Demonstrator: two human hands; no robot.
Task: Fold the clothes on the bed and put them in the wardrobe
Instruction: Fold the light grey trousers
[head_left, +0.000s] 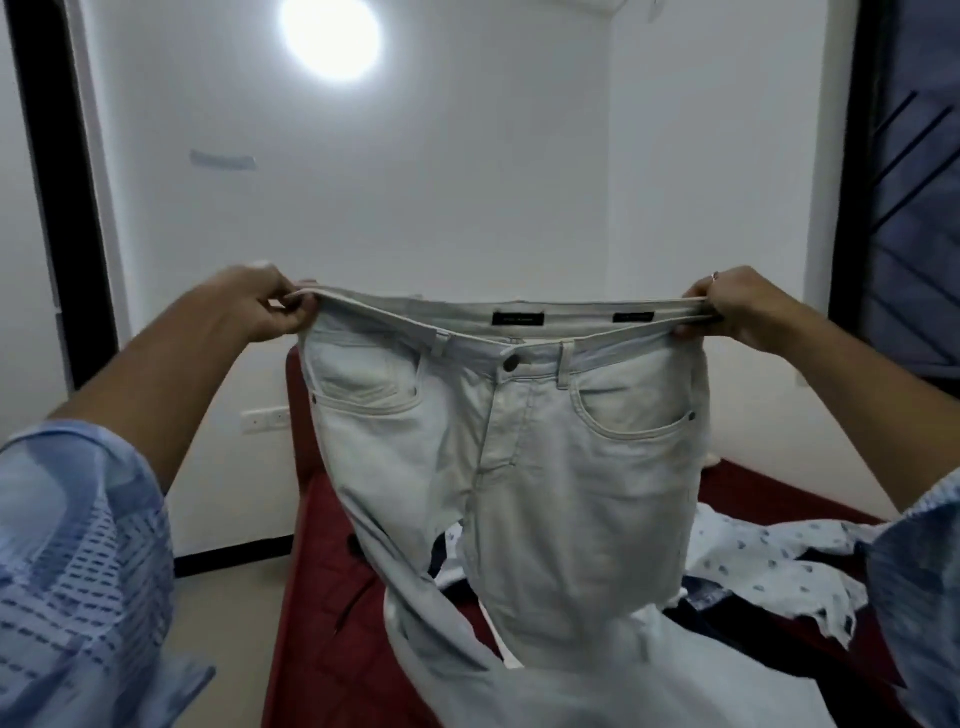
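A pair of pale grey-white jeans (540, 467) hangs stretched in front of me, front side and button facing me. My left hand (260, 306) grips the left end of the waistband. My right hand (743, 306) grips the right end, at the same height. The legs drop down onto the red bed (322, 597), with their lower ends out of view. A white printed shirt (769, 566) lies crumpled on the bed to the right, with a dark garment (717, 613) partly under it.
A white wall stands behind the bed, with a lit round lamp (330, 36) high up. A dark door frame (57, 208) is at the left. A dark window or door (904, 208) is at the right. Bare floor (228, 613) runs along the bed's left side.
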